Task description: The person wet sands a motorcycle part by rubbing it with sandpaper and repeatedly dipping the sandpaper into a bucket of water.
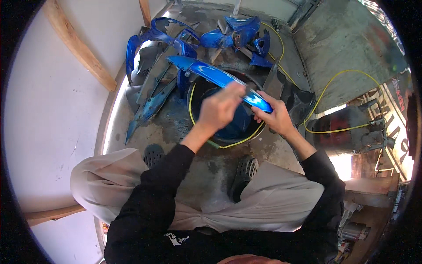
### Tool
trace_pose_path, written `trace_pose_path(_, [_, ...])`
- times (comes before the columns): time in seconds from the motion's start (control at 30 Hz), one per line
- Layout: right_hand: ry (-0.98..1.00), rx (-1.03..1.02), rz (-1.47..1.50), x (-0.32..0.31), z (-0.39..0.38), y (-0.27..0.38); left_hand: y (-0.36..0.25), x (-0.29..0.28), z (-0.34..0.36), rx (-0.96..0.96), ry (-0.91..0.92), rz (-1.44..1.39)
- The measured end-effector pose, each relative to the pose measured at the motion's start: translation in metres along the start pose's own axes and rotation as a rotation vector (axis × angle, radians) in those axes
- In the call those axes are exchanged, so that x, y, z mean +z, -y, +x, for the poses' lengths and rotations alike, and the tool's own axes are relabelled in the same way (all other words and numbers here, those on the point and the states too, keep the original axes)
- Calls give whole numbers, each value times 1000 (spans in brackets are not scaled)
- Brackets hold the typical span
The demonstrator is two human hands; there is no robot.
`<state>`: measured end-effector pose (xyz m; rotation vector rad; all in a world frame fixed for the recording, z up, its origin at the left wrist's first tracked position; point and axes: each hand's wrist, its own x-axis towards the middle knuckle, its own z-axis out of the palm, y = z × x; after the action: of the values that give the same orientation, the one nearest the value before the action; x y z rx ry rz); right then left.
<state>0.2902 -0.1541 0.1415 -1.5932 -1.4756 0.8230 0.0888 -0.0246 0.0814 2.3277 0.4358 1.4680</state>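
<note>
A long glossy blue plastic panel (205, 73) with white graphics lies slanted over a dark round tub (231, 128). My right hand (274, 115) grips its lower right end, thumb and fingers wrapped round the edge. My left hand (222, 107), blurred by motion, is closed over the panel near that end, with a small dark item at its fingertips that I cannot make out. A yellow hose (192, 115) runs round the tub's rim.
Blue fairing pieces (235, 33) (158, 33) and dusty panels (153, 103) lie on the concrete floor (132, 152) behind and left. A black cylindrical tank (334, 134) with hose is at right. A white wall (52, 123) bounds the left. My crossed legs are in front.
</note>
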Motion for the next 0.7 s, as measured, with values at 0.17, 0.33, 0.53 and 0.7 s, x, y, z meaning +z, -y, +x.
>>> trace_pose_path(0.17, [-9, -39, -133, 4, 3, 3, 67, -21, 15, -342, -137, 421])
trace_pose_path(0.33, [-48, -64, -197, -8, 5, -7, -18, 3, -2, -51, 66, -85])
trace_pose_path(0.53, [-44, -120, -320, 4, 9, -6, 76, -33, 13, -460, -73, 307])
trace_pose_path(0.7, [-68, -130, -408, -10, 3, -15, -6, 1, 1, -84, 60, 28])
